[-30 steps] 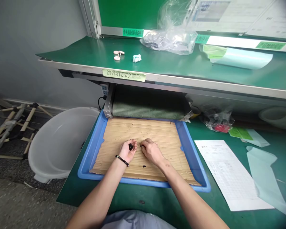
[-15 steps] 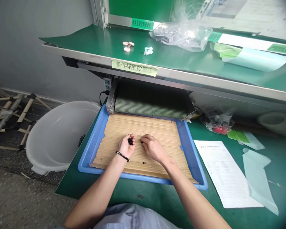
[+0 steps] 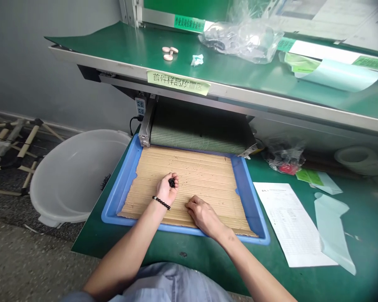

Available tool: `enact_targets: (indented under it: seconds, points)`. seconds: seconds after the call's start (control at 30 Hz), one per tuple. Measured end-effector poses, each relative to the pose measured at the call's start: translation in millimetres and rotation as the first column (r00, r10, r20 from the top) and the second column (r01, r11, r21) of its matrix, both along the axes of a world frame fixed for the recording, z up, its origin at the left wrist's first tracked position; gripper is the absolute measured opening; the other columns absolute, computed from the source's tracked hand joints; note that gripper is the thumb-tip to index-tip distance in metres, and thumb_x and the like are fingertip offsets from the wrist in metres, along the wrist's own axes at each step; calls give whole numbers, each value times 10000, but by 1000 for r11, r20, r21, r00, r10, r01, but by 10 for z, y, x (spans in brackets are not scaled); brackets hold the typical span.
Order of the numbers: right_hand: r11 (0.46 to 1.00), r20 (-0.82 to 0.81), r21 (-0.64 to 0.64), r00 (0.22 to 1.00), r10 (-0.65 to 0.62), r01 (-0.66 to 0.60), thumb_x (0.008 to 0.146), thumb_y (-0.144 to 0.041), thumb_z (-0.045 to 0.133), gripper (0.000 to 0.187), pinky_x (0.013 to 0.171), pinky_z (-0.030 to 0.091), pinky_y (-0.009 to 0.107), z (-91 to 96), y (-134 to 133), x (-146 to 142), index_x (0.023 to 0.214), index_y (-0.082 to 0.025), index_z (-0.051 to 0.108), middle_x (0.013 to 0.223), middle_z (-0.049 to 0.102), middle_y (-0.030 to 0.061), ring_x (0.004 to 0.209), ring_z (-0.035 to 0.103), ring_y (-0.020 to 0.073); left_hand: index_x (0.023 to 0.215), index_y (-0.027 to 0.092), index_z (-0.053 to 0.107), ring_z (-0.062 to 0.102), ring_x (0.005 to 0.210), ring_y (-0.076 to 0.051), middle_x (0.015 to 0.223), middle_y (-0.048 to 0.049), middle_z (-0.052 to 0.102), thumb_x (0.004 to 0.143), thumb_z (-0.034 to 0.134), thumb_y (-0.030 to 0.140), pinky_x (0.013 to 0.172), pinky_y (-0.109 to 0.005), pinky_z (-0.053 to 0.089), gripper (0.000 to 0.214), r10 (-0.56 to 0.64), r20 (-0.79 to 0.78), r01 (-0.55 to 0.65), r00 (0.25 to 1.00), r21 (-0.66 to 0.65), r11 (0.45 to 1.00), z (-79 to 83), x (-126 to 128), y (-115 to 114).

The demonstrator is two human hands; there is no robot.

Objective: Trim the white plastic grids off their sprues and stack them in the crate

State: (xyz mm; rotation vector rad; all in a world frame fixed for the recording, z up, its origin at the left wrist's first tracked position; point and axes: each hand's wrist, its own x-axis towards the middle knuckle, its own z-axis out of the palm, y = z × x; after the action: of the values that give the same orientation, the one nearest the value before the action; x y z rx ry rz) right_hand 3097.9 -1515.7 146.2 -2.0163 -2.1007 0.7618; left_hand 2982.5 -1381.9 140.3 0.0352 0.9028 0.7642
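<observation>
My left hand (image 3: 167,187) is cupped palm-up over the tray, its fingers curled round a small heap of shiny black parts (image 3: 171,183). A beaded bracelet circles that wrist. To its right and nearer my body, my right hand (image 3: 203,214) reaches down to the cardboard sheet (image 3: 208,176), thumb and fingers pinched together. Whatever sits between those fingertips is hidden. The cardboard lines a shallow blue tray (image 3: 264,228) and carries a few dark specks.
A conveyor belt (image 3: 198,140) ends at the tray's far edge, beneath a green shelf (image 3: 119,50). At left stands a large white tub (image 3: 72,172) with black pieces inside. Printed paper (image 3: 296,222), pale blue sheets (image 3: 332,230) and a plastic bag (image 3: 285,155) lie at right.
My right hand has moved down toward my body, to where a loose black part lay on the cardboard. That part no longer shows. The left hand still cups its heap.
</observation>
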Motion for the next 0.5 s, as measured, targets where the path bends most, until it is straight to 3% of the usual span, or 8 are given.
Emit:
enact_targets:
  seconds: [0.27,0.43,0.5]
  points:
    - [994,-30,28,994,-103,104,767,-39,471,179,720,383,216,-60,75,0,792,-173,588,860,559,43,749,543,135,690,107,542,480,456,-52,592,-32,549,860,443,84,410,-129,379,198,-53,-30,53,998,-2,999,19,-11,-28]
    - [942,-179,150,945,-274,301,731,-43,489,177,677,382,226,166,283,-34,757,-187,588,794,557,17,702,522,131,717,78,585,572,527,-86,629,-62,604,828,478,39,461,-153,455,159,-102,-50,102,993,-5,995,-12,31,-105]
    - [918,-281,215,922,-268,332,745,-58,498,182,689,397,236,296,394,-78,790,-195,609,826,575,18,724,534,136,697,81,585,598,552,-107,641,-70,619,845,469,57,490,-181,490,189,-109,-26,109,994,-4,994,-5,55,-126]
